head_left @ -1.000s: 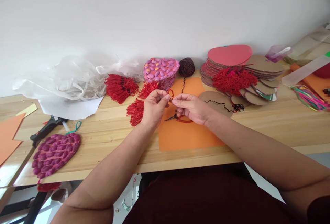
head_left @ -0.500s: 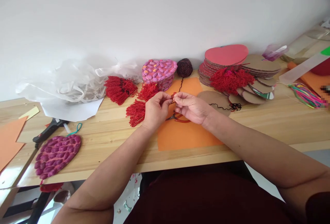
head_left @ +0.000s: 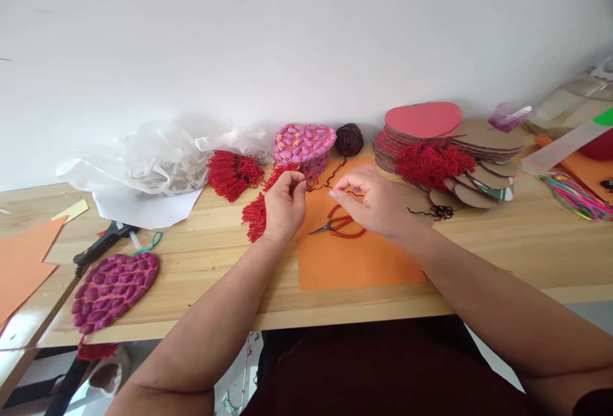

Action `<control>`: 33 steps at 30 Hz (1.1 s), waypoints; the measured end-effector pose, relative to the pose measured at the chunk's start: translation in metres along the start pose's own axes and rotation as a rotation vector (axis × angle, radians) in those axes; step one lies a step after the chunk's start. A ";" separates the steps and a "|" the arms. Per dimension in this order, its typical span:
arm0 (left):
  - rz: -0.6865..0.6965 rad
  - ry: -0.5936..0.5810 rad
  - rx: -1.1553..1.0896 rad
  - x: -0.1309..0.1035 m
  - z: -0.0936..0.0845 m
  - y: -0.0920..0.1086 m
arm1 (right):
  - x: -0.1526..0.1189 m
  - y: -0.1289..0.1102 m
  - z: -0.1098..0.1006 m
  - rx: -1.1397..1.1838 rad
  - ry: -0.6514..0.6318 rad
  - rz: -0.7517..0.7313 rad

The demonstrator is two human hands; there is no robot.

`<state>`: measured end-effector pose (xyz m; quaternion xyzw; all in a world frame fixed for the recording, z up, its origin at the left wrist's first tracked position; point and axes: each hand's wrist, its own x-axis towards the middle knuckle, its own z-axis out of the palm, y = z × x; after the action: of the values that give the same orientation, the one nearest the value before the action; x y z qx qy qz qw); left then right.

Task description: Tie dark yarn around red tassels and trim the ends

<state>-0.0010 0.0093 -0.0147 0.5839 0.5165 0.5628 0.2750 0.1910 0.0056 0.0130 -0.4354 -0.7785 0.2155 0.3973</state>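
Note:
My left hand (head_left: pixel 286 207) is closed in a pinch above the left edge of the orange sheet (head_left: pixel 354 266). Its fingertips meet the end of a dark yarn strand (head_left: pixel 327 184), which runs back to a dark yarn ball (head_left: pixel 349 140). To the right, my right hand (head_left: pixel 368 199) is slightly blurred, its thumb and forefinger apart with nothing visible between them. Red-handled scissors (head_left: pixel 342 226) lie on the sheet below and between both hands. Red yarn tassels (head_left: pixel 255 217) are partly hidden behind my left hand.
Behind stand a stack of pink-studded hearts (head_left: pixel 304 145) and cardboard shapes (head_left: pixel 424 119) with red tassels (head_left: pixel 433 164). At left lie a purple heart (head_left: pixel 115 291), a glue gun (head_left: pixel 103 244) and a plastic bag (head_left: pixel 143 161). Coloured cords (head_left: pixel 572 196) lie at right.
My hands have moved apart, my right hand shifting right and its fingers opening. The scissors between them now show more fully. The whole view has shifted slightly.

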 end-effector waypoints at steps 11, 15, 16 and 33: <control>0.083 0.090 0.132 0.007 -0.009 0.000 | -0.005 0.014 -0.012 -0.401 -0.528 -0.061; 0.107 0.075 0.190 0.007 -0.009 0.000 | -0.005 0.006 -0.016 -0.345 -0.526 -0.021; 0.106 0.076 0.196 0.008 -0.009 -0.001 | -0.004 0.001 -0.019 -0.299 -0.544 0.023; -0.089 -0.103 -0.353 0.006 -0.006 0.011 | 0.002 -0.018 -0.022 0.650 -0.637 0.387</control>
<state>-0.0050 0.0101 -0.0013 0.5314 0.4202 0.6013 0.4237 0.1992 -0.0027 0.0396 -0.3381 -0.6585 0.6396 0.2073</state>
